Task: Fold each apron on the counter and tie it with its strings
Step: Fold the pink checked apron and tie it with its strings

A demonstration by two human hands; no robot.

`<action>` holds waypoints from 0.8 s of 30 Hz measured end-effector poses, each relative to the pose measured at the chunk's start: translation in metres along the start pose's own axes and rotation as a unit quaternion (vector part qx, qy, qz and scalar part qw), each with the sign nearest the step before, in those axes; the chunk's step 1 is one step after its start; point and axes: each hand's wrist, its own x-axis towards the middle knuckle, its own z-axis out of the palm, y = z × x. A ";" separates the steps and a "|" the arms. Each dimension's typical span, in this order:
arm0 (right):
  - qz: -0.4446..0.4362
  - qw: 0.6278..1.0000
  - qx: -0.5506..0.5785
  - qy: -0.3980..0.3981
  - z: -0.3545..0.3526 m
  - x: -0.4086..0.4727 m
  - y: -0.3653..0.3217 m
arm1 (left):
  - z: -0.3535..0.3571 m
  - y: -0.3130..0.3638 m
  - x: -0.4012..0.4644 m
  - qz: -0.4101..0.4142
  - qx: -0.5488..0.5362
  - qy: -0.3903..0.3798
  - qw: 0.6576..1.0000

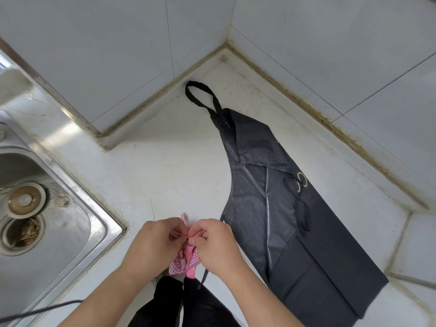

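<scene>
Two hands [155, 244] [213, 245]; two aprons [185, 261] [283, 208]

A stainless steel sink [47, 208] fills the left side, set into the white surface [169, 166]. Its basin shows two round fittings near the left edge: a drain strainer [24, 200] with a pale centre, and just below it an open drain hole [22, 233] holding brownish debris. Grime and rust-coloured stains ring the drain and the sink's rim. Pale grey wall tiles [106, 55] rise behind, meeting at a corner, with dark, dirty sealant [306, 102] running along the joint where tiles meet surface. A thin dark cable [40, 310] crosses the bottom left corner over the sink's edge.
</scene>
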 end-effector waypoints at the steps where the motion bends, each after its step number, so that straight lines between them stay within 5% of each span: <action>1: 0.002 1.000 0.003 0.000 -0.001 0.001 0.000 | 0.000 0.000 0.000 0.002 -0.003 0.004 1.000; 17: -0.020 0.998 -0.053 0.006 0.005 0.005 0.004 | -0.001 -0.004 -0.007 -0.009 -0.094 -0.054 0.994; 24: -0.015 0.996 -0.079 -0.034 0.004 0.004 0.004 | 0.006 -0.011 -0.002 0.056 -0.003 0.018 0.998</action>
